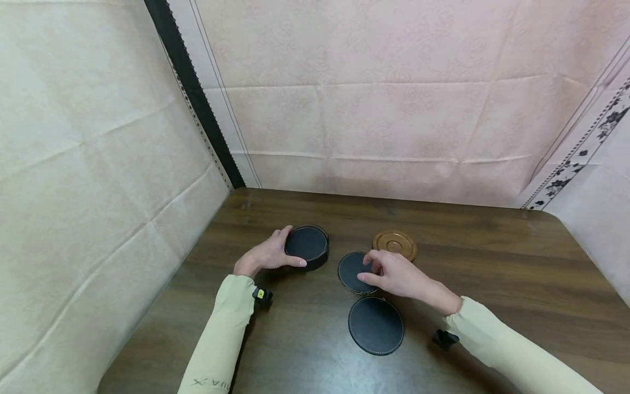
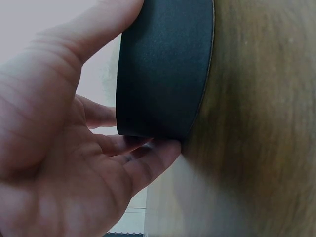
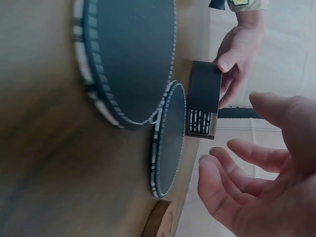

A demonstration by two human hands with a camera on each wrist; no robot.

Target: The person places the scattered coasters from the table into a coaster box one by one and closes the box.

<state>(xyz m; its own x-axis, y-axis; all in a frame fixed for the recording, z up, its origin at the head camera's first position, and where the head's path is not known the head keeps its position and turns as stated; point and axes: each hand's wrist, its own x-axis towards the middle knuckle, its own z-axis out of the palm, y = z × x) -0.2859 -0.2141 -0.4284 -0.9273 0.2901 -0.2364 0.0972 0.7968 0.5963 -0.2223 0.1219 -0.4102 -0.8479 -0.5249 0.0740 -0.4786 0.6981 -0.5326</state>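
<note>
My left hand grips a round black coaster holder from its left side, thumb at the near rim and fingers round the far side. In the right wrist view, a cutout in the holder's wall shows several stacked coasters with pale stitching. My right hand hovers over a black round coaster, its fingers loosely bent and holding nothing. A second black coaster lies nearer me, its edge close against the first. Both lie flat on the table.
A brown round wooden piece with ring grooves lies behind my right hand. The dark wooden table ends at a pale cloth backdrop at the back, with another cloth along the left.
</note>
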